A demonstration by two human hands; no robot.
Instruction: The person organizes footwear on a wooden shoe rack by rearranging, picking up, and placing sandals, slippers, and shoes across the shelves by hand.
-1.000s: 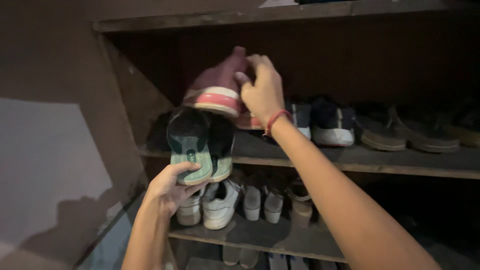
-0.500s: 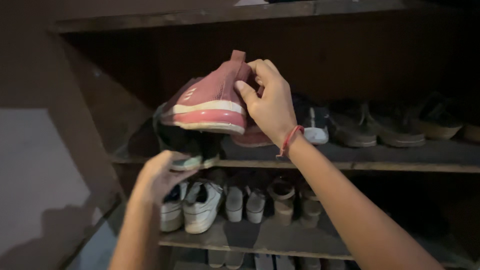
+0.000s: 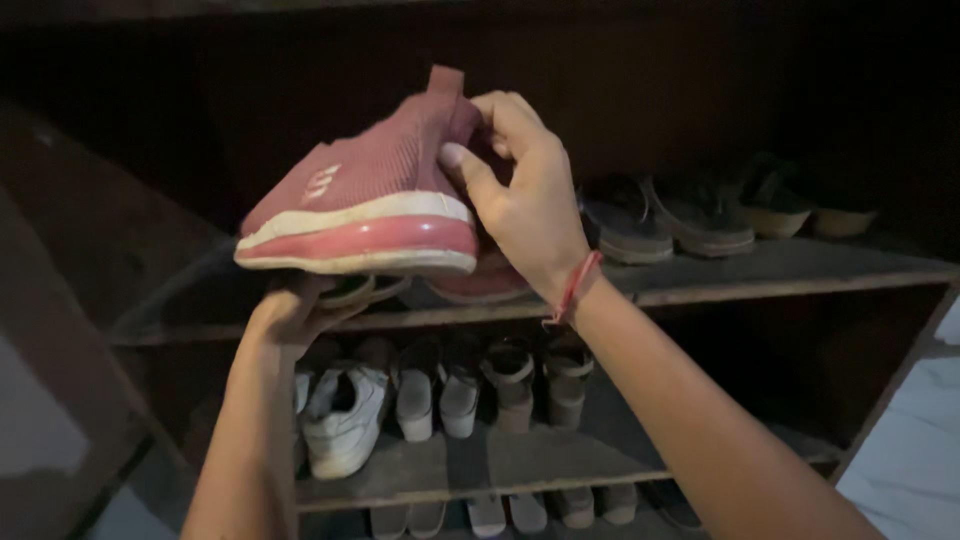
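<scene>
My right hand (image 3: 525,205) pinches the heel of a pink knit sneaker (image 3: 365,205), thumb on its side, lifting it clear of the wooden shelf (image 3: 760,275). Beneath its sole, my left hand (image 3: 290,315) curls around the green-soled shoes (image 3: 362,290), mostly hidden. White sneakers (image 3: 345,415) sit lower.
</scene>
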